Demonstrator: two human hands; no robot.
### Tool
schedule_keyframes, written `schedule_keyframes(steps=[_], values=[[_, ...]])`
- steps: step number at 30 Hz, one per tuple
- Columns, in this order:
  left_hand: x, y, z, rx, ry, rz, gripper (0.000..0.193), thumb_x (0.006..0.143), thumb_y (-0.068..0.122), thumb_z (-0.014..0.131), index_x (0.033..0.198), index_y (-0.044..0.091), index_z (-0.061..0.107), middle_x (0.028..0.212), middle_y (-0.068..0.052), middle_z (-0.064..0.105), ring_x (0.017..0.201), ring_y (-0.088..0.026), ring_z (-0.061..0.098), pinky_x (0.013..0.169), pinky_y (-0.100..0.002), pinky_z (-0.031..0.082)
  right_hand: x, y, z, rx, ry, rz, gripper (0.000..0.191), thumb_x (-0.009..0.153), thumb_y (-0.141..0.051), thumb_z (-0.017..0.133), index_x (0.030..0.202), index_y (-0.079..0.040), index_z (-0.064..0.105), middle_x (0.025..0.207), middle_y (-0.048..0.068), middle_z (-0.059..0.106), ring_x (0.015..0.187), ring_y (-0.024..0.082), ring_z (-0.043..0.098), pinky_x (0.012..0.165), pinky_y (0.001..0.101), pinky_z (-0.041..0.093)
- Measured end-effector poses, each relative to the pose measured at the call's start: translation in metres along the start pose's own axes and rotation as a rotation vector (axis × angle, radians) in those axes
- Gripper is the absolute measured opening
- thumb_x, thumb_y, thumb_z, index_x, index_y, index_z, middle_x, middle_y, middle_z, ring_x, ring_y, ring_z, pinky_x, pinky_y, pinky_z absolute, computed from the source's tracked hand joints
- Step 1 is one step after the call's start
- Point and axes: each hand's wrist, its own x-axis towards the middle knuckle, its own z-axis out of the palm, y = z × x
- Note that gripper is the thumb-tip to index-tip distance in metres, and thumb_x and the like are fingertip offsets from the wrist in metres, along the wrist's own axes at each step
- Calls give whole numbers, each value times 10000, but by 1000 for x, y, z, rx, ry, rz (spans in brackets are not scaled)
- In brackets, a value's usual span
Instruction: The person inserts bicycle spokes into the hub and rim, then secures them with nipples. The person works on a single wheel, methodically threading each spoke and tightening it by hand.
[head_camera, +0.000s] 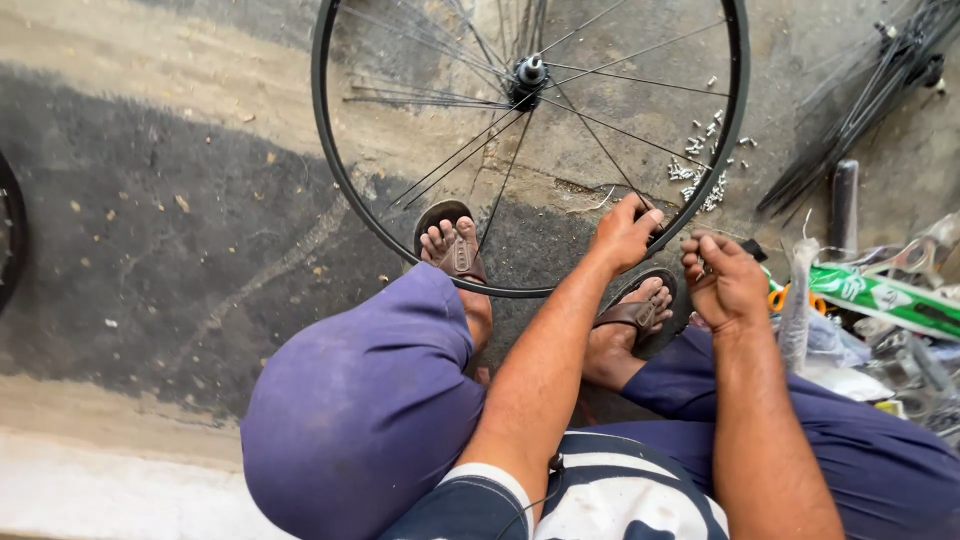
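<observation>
A black bicycle wheel rim (345, 180) with thin spokes and a silver hub (528, 72) rests on the concrete floor in front of my feet. My left hand (622, 235) is closed on the near right part of the rim, where a spoke (600, 145) meets it. My right hand (725, 280) hovers just outside the rim with its fingers curled inward; whether it holds anything is hidden.
Small silver spoke nipples (700, 170) lie in a heap inside the rim. A bundle of black spokes (860, 100) lies at the top right. Clutter with a green packet (880, 295) sits to the right. My sandalled feet (455, 245) touch the rim. Another wheel (8, 230) shows at the left edge.
</observation>
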Motion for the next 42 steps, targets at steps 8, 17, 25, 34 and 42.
schedule_keyframes(steps=[8, 17, 25, 34, 42], values=[[-9, 21, -5, 86, -31, -114, 289, 955, 382, 657, 1073, 122, 703, 952, -54, 783, 876, -205, 729, 783, -390, 545, 1, 19, -7, -45, 7, -40, 133, 989, -88, 708, 1112, -55, 674, 938, 63, 703, 807, 152, 647, 722, 259, 528], [-5, 16, -11, -37, -54, -134, 331, 930, 370, 701, 946, 40, 726, 882, -94, 754, 789, -194, 684, 692, -388, 551, 4, 26, 11, -107, 53, -88, 123, 946, -30, 717, 1066, -34, 689, 907, 63, 701, 782, 155, 647, 680, 254, 507], [-6, 15, -11, 26, -9, -59, 343, 960, 395, 646, 939, 60, 716, 851, -84, 765, 783, -205, 707, 717, -386, 546, 15, 35, 30, -163, 83, -220, 162, 953, 14, 699, 1115, 19, 700, 912, 50, 701, 743, 122, 638, 648, 240, 524], [-11, 23, -11, 81, -10, -105, 332, 987, 419, 604, 953, 104, 705, 858, -50, 764, 791, -200, 704, 733, -399, 536, 11, 34, 34, -199, 45, -204, 162, 980, 4, 691, 1140, 28, 684, 922, 41, 702, 721, 97, 620, 624, 215, 511], [-15, 28, -13, 82, -13, -117, 330, 986, 433, 599, 973, 123, 712, 835, -23, 754, 784, -187, 697, 730, -390, 530, 12, 36, 32, -108, 60, -164, 145, 992, -15, 689, 1134, 16, 686, 927, 62, 704, 738, 123, 624, 644, 232, 514]])
